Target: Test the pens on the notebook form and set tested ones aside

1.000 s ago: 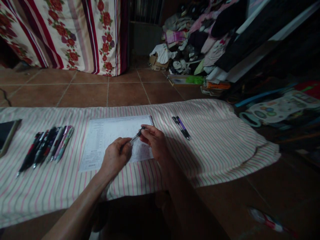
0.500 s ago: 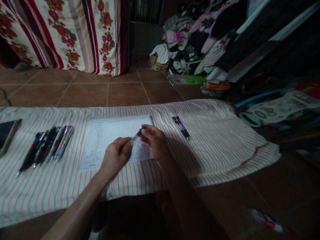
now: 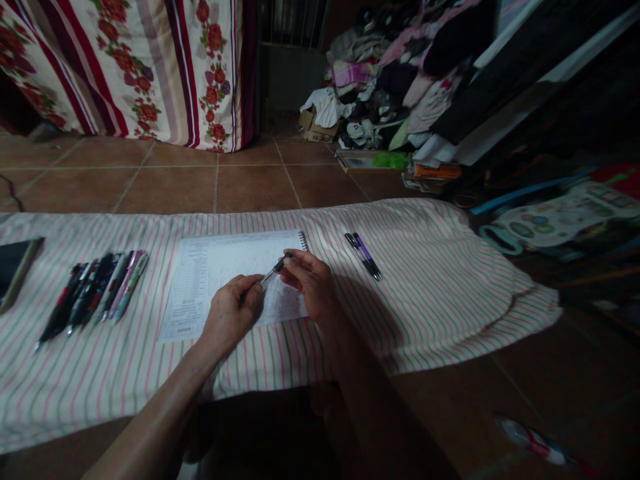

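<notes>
Between my two hands, a dark pen with a clear barrel point(image 3: 273, 271) slants up to the right. My left hand point(image 3: 234, 305) pinches its lower left end. Its upper right end is gripped by the thumb and fingers of my right hand point(image 3: 309, 279). Both hands are over a spiral-bound notebook point(image 3: 235, 253), whose page carries printed text and a table along the left side. To the right of the notebook lie two pens side by side, a purple and black pen point(image 3: 367, 255) and a black one point(image 3: 361, 253).
Several pens point(image 3: 95, 290) lie in a row on the striped cloth point(image 3: 440, 280) at the left. A dark framed board point(image 3: 17, 270) is at the far left edge. Beyond are a tiled floor point(image 3: 250, 187), a floral curtain point(image 3: 173, 73) and piled clothes point(image 3: 390, 80).
</notes>
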`<state>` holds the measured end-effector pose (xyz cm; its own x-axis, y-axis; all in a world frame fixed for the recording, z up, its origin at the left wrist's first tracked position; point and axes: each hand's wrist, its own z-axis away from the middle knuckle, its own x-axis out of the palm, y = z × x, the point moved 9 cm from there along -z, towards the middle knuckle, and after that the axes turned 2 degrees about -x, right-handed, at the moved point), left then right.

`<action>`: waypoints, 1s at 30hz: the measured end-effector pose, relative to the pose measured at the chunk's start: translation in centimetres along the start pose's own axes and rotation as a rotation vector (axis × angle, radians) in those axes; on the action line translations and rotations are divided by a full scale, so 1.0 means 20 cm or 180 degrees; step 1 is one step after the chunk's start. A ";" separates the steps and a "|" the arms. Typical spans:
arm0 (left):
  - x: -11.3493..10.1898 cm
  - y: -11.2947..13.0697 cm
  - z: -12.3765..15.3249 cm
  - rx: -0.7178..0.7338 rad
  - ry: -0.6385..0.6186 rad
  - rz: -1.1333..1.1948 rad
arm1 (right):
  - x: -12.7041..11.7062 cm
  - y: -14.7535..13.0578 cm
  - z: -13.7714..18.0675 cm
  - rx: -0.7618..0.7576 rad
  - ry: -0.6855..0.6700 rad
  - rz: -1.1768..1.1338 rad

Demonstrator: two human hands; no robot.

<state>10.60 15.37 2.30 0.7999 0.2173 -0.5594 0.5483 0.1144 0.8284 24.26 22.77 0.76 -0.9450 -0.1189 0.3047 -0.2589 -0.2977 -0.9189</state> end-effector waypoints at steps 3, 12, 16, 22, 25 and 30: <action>0.00 0.00 0.00 0.0029 0.0006 -0.0014 | 0.00 0.00 -0.01 -0.0010 -0.0017 0.0017; -0.01 0.00 0.00 0.0003 0.0019 -0.0075 | 0.00 -0.02 -0.01 -0.0282 -0.0020 0.0223; -0.01 0.00 0.00 0.0050 0.0040 -0.0096 | 0.01 -0.03 0.00 -0.0285 -0.0018 0.0244; -0.01 0.01 0.00 0.0033 0.0063 -0.0089 | 0.01 -0.02 0.00 -0.0253 -0.0019 0.0134; -0.02 0.01 0.00 0.0045 0.0065 -0.0105 | 0.01 -0.01 0.00 -0.0215 -0.0015 0.0118; -0.02 0.01 0.00 0.0056 0.0062 -0.0100 | 0.02 -0.01 0.00 -0.0196 -0.0056 0.0186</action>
<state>10.45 15.32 2.66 0.7775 0.2327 -0.5843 0.5773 0.1045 0.8098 23.98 22.76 1.10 -0.9553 -0.1511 0.2540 -0.2157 -0.2311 -0.9487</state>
